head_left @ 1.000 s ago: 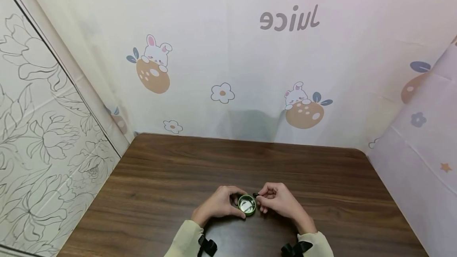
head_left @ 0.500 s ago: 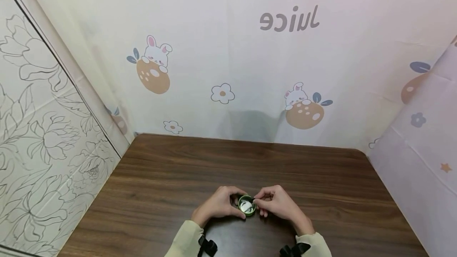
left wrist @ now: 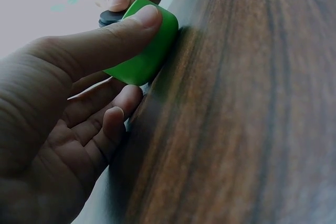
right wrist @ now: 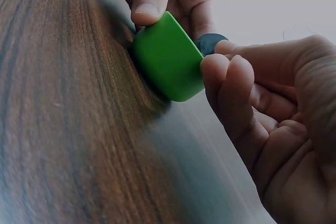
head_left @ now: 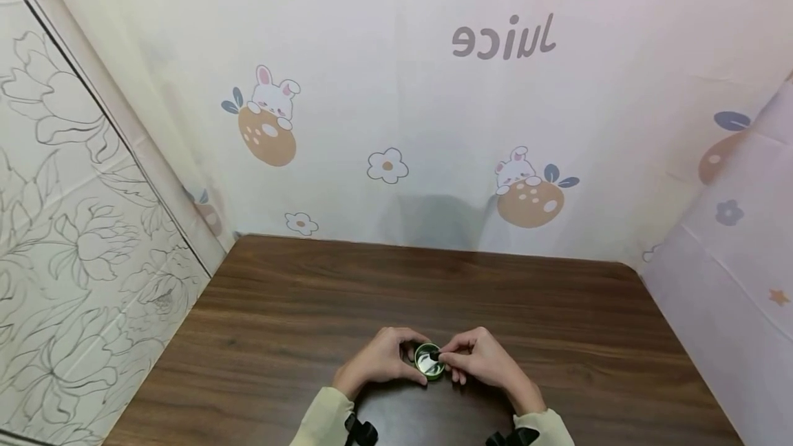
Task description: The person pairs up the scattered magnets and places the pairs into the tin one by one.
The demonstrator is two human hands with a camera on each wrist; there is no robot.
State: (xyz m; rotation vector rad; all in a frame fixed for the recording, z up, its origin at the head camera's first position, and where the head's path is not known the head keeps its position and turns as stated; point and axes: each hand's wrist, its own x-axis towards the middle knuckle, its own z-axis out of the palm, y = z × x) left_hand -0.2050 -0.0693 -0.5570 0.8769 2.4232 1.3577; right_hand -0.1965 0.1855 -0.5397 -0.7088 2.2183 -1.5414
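A small round green cup (right wrist: pixel 168 61) with a shiny silvery inside stands low on the table in front of the person. My left hand (head_left: pixel 381 358) holds it by the side, thumb (left wrist: pixel 142 22) on the near wall and fingers around the far side. Between thumb and index finger, my right hand (head_left: pixel 482 361) pinches a small dark disc (right wrist: pixel 211 43). In the head view the disc overlaps the right part of the cup's opening. The left wrist view shows the disc (left wrist: pixel 111 18) at the cup's rim, partly hidden by the cup wall.
Dark wood-grain table (head_left: pixel 310 294) spreads out around both hands. A printed cloth (head_left: pixel 396 88) with rabbits and flowers hangs behind it, and a floral panel (head_left: pixel 80 239) stands at the left. Black wrist straps (head_left: pixel 362 431) sit over pale sleeves.
My right hand has moved left, carrying the dark disc from beside the cup to over its opening. The left hand keeps its hold on the cup.
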